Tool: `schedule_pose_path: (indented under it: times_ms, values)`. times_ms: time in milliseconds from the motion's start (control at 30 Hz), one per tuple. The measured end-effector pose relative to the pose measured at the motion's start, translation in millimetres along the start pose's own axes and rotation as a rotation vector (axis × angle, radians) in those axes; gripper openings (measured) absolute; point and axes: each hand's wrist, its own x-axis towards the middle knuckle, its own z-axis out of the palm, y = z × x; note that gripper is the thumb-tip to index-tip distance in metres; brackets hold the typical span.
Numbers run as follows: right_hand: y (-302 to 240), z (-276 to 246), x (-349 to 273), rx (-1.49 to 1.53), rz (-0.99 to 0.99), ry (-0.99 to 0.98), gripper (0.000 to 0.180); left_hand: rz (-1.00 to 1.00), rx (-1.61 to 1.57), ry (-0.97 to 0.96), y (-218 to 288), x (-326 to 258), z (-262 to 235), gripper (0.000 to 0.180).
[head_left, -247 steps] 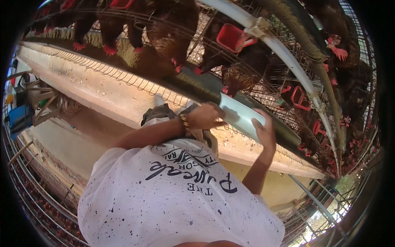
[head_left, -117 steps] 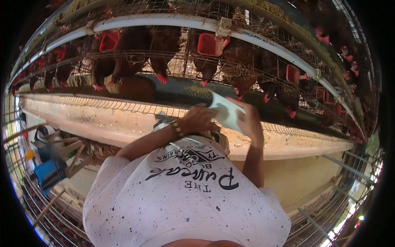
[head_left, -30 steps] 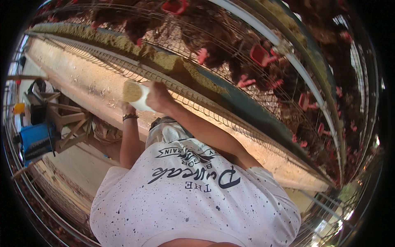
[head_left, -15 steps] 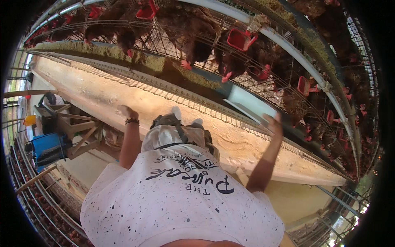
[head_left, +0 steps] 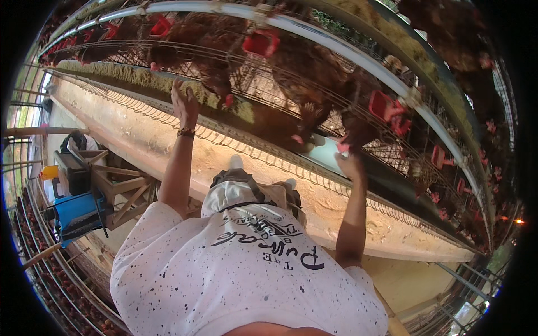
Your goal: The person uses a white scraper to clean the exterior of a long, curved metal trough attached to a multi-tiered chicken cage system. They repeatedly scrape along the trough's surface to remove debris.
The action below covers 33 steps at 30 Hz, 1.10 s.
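My right hand [head_left: 352, 165] is at the feed trough, its fingers closed on the end of a pale, smooth plastic piece [head_left: 325, 151]. The piece lies down inside the trough [head_left: 258, 131], partly hidden by the trough's edge and a hen's head. Farther left, my left hand [head_left: 185, 103] reaches over the same trough with fingers stretched out, holding nothing. Beside it, yellowish feed [head_left: 129, 78] lies heaped along the trough. Brown hens [head_left: 308, 70] push their heads through the cage wires above it.
Red drinking cups [head_left: 260, 43] and a pale pipe [head_left: 336, 39] run along the cages. Below the trough is a wire rack [head_left: 246, 143] over a sandy ledge [head_left: 269, 168]. At left stand a wooden frame [head_left: 126, 185] and a blue container [head_left: 81, 215].
My left hand has risen from beside my body to the trough. The pale plastic piece has gone lower into the trough, with my right hand shifting slightly left.
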Motion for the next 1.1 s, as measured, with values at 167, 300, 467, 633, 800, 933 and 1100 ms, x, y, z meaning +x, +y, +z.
schedule_pose_path:
  times_ms: [167, 300, 467, 633, 800, 933, 1100]
  values:
    - [-89.7, 111.7, 44.1, 0.004, -0.001, 0.021, 0.046, 0.069, 0.429, -0.189, -74.1, 39.5, 19.3, 0.079]
    - [-113.8, 169.3, 72.6, 0.149, -0.124, -0.092, 0.051, -0.114, 0.423, -0.503, -81.6, 49.3, 40.8, 0.095]
    - [-154.2, 221.5, 118.8, 0.050, -0.094, -0.065, 0.039, 0.187, 0.442, -0.553, -131.8, 50.4, 65.5, 0.072]
    - [-164.0, 215.7, 135.7, 0.078, -0.069, -0.229, 0.036, 0.210, 0.373, -0.664, -67.2, 47.2, 39.8, 0.048]
    - [-157.2, 208.4, 122.6, 0.301, -0.266, -0.228, 0.029, 0.250, 0.242, -0.697, -85.6, 18.5, 53.5, 0.056]
    - [-150.8, 208.7, 118.3, 0.140, -0.070, -0.211, 0.033, 0.324, 0.069, -0.683, -74.5, -5.8, 65.5, 0.061]
    - [-46.6, 228.7, 124.4, 0.463, -0.135, 0.072, 0.053, 0.229, -0.429, -0.662, -44.8, -10.2, 66.8, 0.053]
